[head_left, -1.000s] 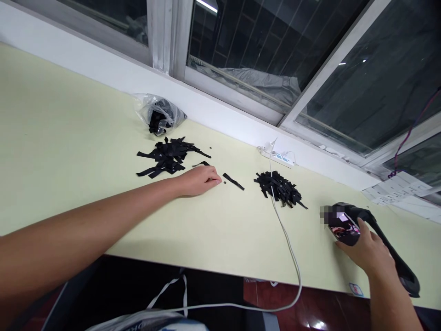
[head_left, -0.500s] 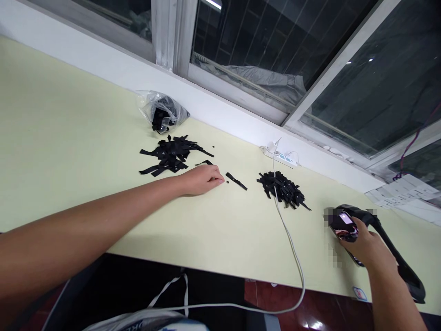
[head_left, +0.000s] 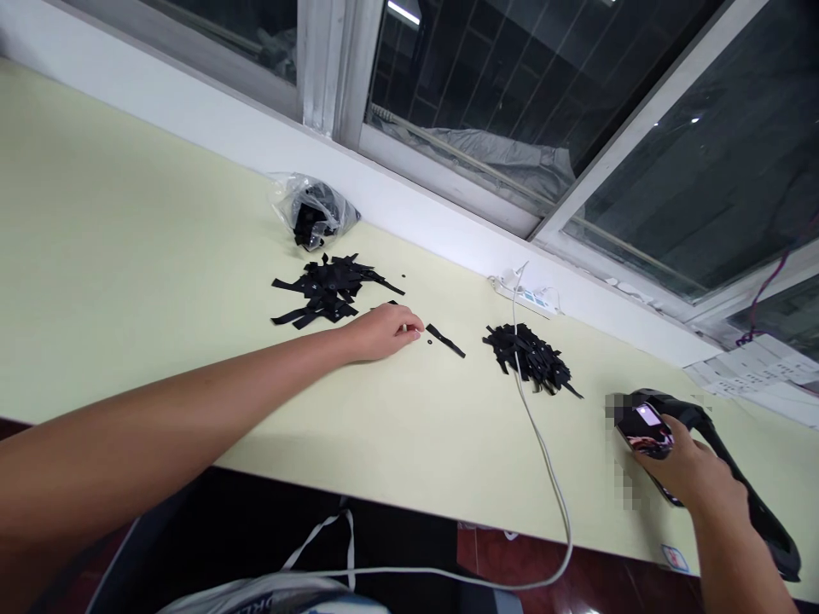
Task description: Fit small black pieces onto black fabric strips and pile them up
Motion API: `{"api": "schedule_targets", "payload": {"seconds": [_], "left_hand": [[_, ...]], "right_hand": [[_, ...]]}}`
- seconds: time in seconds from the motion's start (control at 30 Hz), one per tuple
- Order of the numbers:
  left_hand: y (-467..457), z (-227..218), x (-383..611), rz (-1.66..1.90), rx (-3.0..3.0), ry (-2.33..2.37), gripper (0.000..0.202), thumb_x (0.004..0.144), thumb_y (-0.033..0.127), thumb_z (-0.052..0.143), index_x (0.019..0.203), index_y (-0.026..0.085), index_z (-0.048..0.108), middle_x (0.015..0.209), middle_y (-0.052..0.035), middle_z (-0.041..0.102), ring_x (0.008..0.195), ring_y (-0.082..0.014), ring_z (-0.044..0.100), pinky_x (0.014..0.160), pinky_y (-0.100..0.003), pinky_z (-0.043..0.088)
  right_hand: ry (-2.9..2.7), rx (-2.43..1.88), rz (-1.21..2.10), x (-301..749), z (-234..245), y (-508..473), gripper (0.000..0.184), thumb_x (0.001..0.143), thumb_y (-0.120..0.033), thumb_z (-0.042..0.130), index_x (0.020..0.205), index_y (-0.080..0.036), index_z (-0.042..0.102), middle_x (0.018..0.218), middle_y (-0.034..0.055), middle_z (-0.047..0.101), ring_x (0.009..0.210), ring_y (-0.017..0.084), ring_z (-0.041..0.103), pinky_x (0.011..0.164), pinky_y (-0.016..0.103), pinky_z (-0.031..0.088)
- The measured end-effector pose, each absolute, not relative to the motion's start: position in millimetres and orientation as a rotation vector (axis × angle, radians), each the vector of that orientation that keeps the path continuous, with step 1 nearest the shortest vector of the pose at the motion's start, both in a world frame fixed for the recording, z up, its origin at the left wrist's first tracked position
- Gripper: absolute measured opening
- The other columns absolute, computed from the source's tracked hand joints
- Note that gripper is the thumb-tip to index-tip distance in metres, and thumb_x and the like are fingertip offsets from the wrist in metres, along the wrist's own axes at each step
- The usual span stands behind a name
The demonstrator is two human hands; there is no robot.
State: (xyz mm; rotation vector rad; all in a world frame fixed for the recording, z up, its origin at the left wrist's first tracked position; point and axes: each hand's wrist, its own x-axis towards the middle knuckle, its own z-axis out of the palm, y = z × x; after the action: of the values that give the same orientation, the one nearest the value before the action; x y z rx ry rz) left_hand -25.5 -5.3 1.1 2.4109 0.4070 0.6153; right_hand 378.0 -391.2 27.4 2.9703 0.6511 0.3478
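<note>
Watching remotely, I see the left hand near centre, pinch narrow, contents unclear; a sideways brush could shift the black strip beside it. Lower right, the right hand holds a phone that loosening could drop.

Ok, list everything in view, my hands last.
Table: one, pale yellow, centre.
Strip piles: two, black, left and right.
Loose strip: one clearly visible, black, between piles.
Small discs: two, dark, one beside strip, one farther back.
Plastic bag: one, clear, behind left pile.
Power strip: one, white, behind right pile.
Cable: one, white, crossing right pile.
Phone: one, dark, right side.
Curved object: one, black, beside phone.
Label: one, white-blue, front table edge.
Marked panels: several, white, far right.
Windows: several, dark, behind table.
Floor: one, dark red, below.
Left hand: one, bare, beside loose strip.
Right hand: one, bare, holding phone.
</note>
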Motion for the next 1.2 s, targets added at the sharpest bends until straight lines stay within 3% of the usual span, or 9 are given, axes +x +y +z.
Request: {"api": "schedule_targets", "payload": {"seconds": [0.1,0.17,0.27,0.33,0.47,0.63,0.83,1.07,1.2], "left_hand": [[-5,1,-24,0.632,2.366,0.502,0.025,0.090,0.035,0.052,0.095,0.019,0.071,0.090,-0.0056,0.070,0.074,-0.0167,0.060,0.067,-0.028,0.043],[-5,1,-24,0.643,2.353,0.553,0.023,0.088,0.034,0.054,0.091,0.018,0.070,0.085,-0.0049,0.069,0.070,-0.0163,0.059,0.064,-0.028,0.042],[-4,2,-24,0.633,2.343,0.567,0.022,0.086,0.033,0.055,0.090,0.019,0.071,0.084,-0.0042,0.070,0.071,-0.0165,0.060,0.064,-0.028,0.042],[-4,3,-25,0.612,2.338,0.543,0.021,0.086,0.032,0.055,0.091,0.020,0.071,0.086,-0.0036,0.071,0.072,-0.0165,0.061,0.065,-0.027,0.043],[-6,3,-26,0.612,2.341,0.492,0.019,0.086,0.028,0.055,0.091,0.020,0.072,0.086,-0.0028,0.072,0.076,-0.0167,0.063,0.068,-0.027,0.044],[-7,-1,-24,0.635,2.350,0.455,0.020,0.087,0.027,0.054,0.092,0.021,0.072,0.086,-0.0036,0.071,0.077,-0.0178,0.062,0.068,-0.028,0.044],[-9,1,-22,0.665,2.347,0.470,0.019,0.087,0.029,0.054,0.091,0.021,0.071,0.088,-0.0033,0.071,0.076,-0.0176,0.060,0.069,-0.029,0.044],[-14,5,-23,0.675,2.333,0.493,0.020,0.088,0.033,0.054,0.090,0.020,0.069,0.083,-0.0029,0.068,0.072,-0.0165,0.057,0.066,-0.029,0.042],[-18,5,-23,0.666,2.348,0.424,0.018,0.088,0.031,0.052,0.090,0.020,0.067,0.080,-0.0022,0.066,0.074,-0.0167,0.058,0.067,-0.029,0.042]], "right_hand": [[0.777,3.022,0.654,333,44,-354,0.073,0.075,-0.058,0.051,0.141,-0.027,0.046,0.133,0.0261,0.054,0.119,0.047,0.053,0.088,0.060,0.043],[1.107,3.133,0.761,287,52,-311,0.059,0.081,-0.053,0.046,0.131,-0.024,0.055,0.120,0.0202,0.064,0.113,0.039,0.059,0.094,0.054,0.045],[1.776,3.126,0.178,217,54,-232,0.041,0.085,-0.050,0.050,0.112,-0.024,0.066,0.105,0.0108,0.070,0.096,0.029,0.066,0.087,0.042,0.049],[2.003,2.971,-0.123,185,48,-184,0.034,0.084,-0.045,0.057,0.110,-0.024,0.068,0.112,0.0103,0.069,0.097,0.027,0.065,0.086,0.039,0.048],[1.872,2.938,-0.372,168,32,-128,0.025,0.076,-0.034,0.068,0.096,-0.020,0.069,0.107,0.0126,0.069,0.094,0.028,0.063,0.078,0.036,0.045],[1.833,3.006,-0.531,176,19,-119,0.007,0.072,-0.026,0.063,0.077,-0.021,0.065,0.078,0.0036,0.068,0.072,0.019,0.059,0.067,0.031,0.041],[1.943,3.163,-0.680,177,17,-124,0.013,0.071,-0.031,0.063,0.079,-0.021,0.061,0.073,-0.0006,0.065,0.064,0.015,0.054,0.061,0.028,0.039],[1.925,3.428,-1.455,183,36,-140,0.028,0.068,-0.039,0.076,0.076,-0.020,0.058,0.085,0.0032,0.068,0.078,0.016,0.061,0.073,0.029,0.048],[1.833,3.060,-2.159,182,34,-138,0.029,0.070,-0.042,0.074,0.080,-0.020,0.057,0.092,0.0077,0.070,0.084,0.020,0.065,0.078,0.035,0.052]]}}
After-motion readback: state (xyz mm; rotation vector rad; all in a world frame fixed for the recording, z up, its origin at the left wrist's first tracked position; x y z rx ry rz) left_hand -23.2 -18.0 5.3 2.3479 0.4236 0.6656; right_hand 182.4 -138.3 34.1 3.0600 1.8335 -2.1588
